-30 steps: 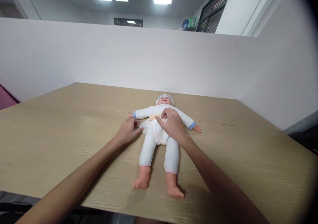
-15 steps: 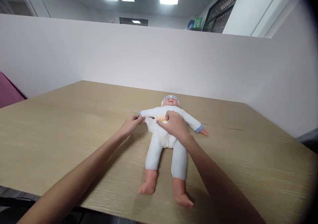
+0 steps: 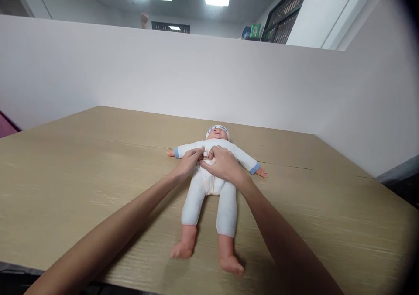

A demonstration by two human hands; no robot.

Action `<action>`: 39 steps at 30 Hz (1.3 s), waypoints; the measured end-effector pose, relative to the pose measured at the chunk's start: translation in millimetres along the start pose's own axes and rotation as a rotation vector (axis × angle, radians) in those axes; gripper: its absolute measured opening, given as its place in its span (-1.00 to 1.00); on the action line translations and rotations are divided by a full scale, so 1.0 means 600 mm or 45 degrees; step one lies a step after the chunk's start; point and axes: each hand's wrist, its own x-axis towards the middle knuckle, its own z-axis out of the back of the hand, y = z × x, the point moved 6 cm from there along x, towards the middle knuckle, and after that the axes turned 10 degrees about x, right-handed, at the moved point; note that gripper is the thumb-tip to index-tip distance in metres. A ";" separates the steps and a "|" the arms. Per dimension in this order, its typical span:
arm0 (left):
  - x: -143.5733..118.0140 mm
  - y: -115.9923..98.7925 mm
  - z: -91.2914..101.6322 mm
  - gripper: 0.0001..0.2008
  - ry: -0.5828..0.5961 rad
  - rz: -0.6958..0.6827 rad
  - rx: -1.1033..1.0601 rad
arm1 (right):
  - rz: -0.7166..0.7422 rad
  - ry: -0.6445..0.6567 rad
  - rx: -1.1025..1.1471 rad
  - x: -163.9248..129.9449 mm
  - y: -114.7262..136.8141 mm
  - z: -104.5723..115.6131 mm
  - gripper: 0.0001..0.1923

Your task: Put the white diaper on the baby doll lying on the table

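A baby doll (image 3: pixel 195 197) in a white suit with blue cuffs and a white cap lies on its back, feet toward me. Around its hips is a white diaper (image 3: pixel 212 186). My left hand (image 3: pixel 190 162) pinches the diaper's side tab over the doll's belly, its fingers nearly meeting those of my other hand. My right hand (image 3: pixel 224 162) is closed on the diaper's front waist edge, thumb and fingers bent together. The fingers cover most of the tab and the waistband.
The doll rests on a wide wooden table (image 3: pixel 114 173) with a seam across it. A white partition (image 3: pixel 163 72) rises behind the table. Beyond its top edge show a raised hand (image 3: pixel 144 20) of another person and a green package (image 3: pixel 255 30).
My left hand has moved right, bringing the diaper's side tab from beside the doll onto its belly. My right hand stays at the waist. The view has shifted slightly.
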 end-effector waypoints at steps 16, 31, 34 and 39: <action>-0.021 0.064 0.018 -0.60 -0.295 -0.180 0.030 | -0.125 -0.089 0.284 0.007 -0.038 0.006 -0.75; -0.242 -0.152 -0.065 -0.75 0.338 -0.857 1.021 | 0.269 -0.210 0.746 -0.153 0.035 0.067 -0.90; -0.244 -0.103 -0.045 -0.67 0.379 -0.676 1.242 | 0.225 0.113 0.751 -0.211 0.028 0.037 -0.92; -0.210 -0.057 -0.016 -0.67 0.207 -0.441 1.272 | 0.155 0.196 0.610 -0.221 -0.013 0.010 -0.84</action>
